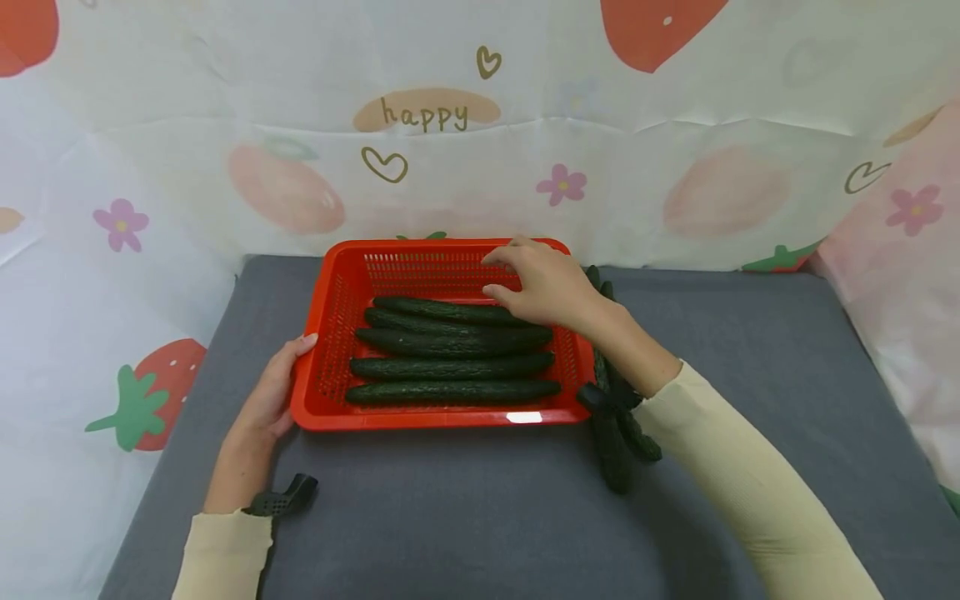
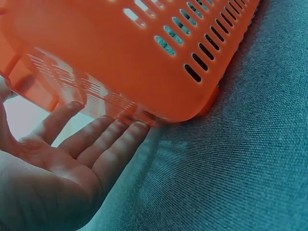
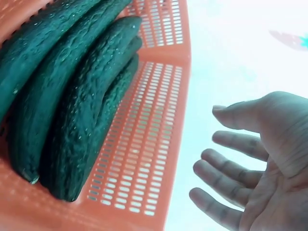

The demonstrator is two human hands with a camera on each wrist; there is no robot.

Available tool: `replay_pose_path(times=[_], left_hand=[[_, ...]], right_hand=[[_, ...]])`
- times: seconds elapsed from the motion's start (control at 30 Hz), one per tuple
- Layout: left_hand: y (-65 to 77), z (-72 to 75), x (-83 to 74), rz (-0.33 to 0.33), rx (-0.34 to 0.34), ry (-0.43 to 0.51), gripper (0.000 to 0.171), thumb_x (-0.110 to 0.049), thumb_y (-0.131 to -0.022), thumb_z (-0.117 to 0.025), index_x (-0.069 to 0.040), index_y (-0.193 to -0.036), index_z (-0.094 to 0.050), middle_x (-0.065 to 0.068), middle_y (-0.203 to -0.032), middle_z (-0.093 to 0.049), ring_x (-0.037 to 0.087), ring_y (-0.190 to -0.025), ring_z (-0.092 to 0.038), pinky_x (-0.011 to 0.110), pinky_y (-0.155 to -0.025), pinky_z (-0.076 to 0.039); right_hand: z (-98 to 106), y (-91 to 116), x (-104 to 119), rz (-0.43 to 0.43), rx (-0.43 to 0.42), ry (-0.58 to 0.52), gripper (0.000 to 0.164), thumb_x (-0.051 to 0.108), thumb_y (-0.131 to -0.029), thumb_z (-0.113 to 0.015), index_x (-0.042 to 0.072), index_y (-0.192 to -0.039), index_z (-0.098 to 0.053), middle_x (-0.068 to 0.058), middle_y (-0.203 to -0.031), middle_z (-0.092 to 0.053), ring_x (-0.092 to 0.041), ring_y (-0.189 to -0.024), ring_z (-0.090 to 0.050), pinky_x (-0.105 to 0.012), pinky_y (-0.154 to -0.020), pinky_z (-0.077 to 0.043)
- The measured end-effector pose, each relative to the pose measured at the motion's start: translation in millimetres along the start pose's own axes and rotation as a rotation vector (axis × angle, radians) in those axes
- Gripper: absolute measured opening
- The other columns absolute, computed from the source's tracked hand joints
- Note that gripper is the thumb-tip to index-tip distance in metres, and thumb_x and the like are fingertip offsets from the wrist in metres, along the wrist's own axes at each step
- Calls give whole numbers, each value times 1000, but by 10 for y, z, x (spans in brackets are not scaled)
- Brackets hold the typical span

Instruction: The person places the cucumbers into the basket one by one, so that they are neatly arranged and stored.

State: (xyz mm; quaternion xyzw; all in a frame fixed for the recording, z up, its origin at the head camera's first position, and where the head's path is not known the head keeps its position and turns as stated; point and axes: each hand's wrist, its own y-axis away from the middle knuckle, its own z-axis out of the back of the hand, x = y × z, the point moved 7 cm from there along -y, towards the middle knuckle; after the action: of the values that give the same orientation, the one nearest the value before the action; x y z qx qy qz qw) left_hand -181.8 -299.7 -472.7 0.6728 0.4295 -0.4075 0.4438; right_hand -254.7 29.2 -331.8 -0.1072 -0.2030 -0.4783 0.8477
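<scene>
Several dark green cucumbers (image 1: 453, 368) lie side by side in a red slotted plastic basket (image 1: 420, 419); the right wrist view shows these cucumbers (image 3: 79, 120) close up. My left hand (image 1: 273, 387) holds the basket's left side, thumb on the rim. In the left wrist view, that hand's fingers (image 2: 118, 151) touch the outer wall from outside. Over the far right part of the basket hovers my right hand (image 1: 547, 279), fingers spread and loosely bent, with nothing in it. More cucumbers (image 1: 611, 454) lie on the table against the basket's right side, partly hidden by my right forearm.
A grey cloth (image 1: 450, 517) covers the table. Behind it hangs a pale curtain (image 1: 465, 183) printed with strawberries, hearts and flowers. A black wrist camera (image 1: 285, 497) is strapped to my left wrist.
</scene>
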Motion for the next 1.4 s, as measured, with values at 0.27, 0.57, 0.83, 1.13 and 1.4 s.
replay_pose_path(times=[0.27,0.57,0.83,1.13,1.4], left_hand=[[3,6,9,-2,-8,-6,31,-39,-114,-42,-20,-137,-46,-10,-117,-69,3,-102,-71,22,-87,-62],[16,1,7,-1,-17,-28,30,-40,-113,-42,-21,-137,-46,-11,-117,-70,3,-103,-71,22,-88,-62],[9,-13,-3,-3,1,-29,30,-40,-113,-43,-21,-136,-45,-10,-118,-70,3,-103,-71,23,-89,-62],[29,18,-26,11,-20,-34,28,-41,-113,-43,-23,-135,-46,-11,-118,-69,2,-103,-72,22,-88,-62],[19,2,-7,13,-4,-15,30,-41,-113,-42,-21,-136,-45,-11,-117,-71,3,-103,-72,23,-88,-62]], right_hand=[[20,137,-104,5,-21,2,45,30,-101,-71,10,-141,-66,-14,-139,-67,-31,-117,-67,-50,-94,-58],[41,300,-238,-36,-33,-23,47,32,-102,-70,11,-143,-64,-14,-138,-64,-31,-115,-66,-50,-87,-60],[79,509,-423,-92,-71,-71,49,32,-103,-69,10,-146,-61,-16,-138,-63,-35,-120,-64,-54,-92,-57],[110,710,-607,-115,-119,-112,48,28,-103,-69,7,-145,-61,-18,-140,-62,-36,-123,-63,-57,-94,-57],[120,879,-754,-154,-150,-144,48,30,-104,-68,7,-145,-61,-19,-137,-62,-36,-112,-62,-55,-89,-54]])
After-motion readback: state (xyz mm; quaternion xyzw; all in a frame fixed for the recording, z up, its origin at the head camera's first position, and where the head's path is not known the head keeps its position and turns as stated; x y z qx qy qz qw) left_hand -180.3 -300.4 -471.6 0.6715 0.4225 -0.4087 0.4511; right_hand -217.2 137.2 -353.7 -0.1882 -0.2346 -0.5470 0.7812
